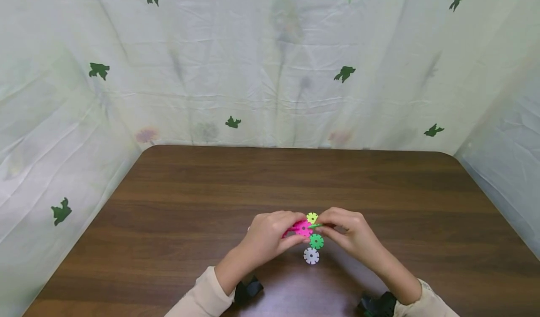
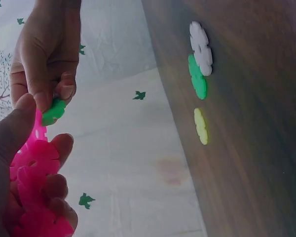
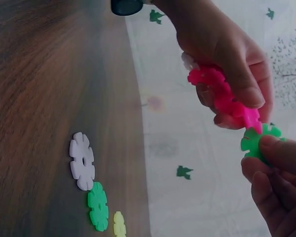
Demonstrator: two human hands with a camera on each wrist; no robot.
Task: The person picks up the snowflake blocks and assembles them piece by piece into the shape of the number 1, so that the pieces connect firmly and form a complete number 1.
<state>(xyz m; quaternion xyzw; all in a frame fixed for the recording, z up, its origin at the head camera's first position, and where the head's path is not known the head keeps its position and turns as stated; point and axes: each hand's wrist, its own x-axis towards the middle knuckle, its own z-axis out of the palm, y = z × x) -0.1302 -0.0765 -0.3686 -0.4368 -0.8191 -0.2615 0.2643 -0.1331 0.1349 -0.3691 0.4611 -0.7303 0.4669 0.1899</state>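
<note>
My left hand point(image 1: 270, 235) grips a chain of several bright pink notched discs point(image 2: 35, 157) that are slotted together. In the right wrist view a white piece point(image 3: 187, 60) shows at the chain's far end, partly covered by the hand. My right hand point(image 1: 352, 232) pinches a green notched disc point(image 3: 250, 143) between thumb and fingers. That disc stands edge-on to the endmost pink one, their rims meeting at the left thumb tip. Both hands are raised over the table, close together.
On the brown wooden table point(image 1: 211, 181) lie a yellow disc point(image 1: 312, 217), another green disc point(image 1: 317, 241) and a white disc point(image 1: 311, 256), in a row beneath and between the hands. A pale cloth point(image 1: 261, 64) with green bird shapes hangs behind the table and along its sides.
</note>
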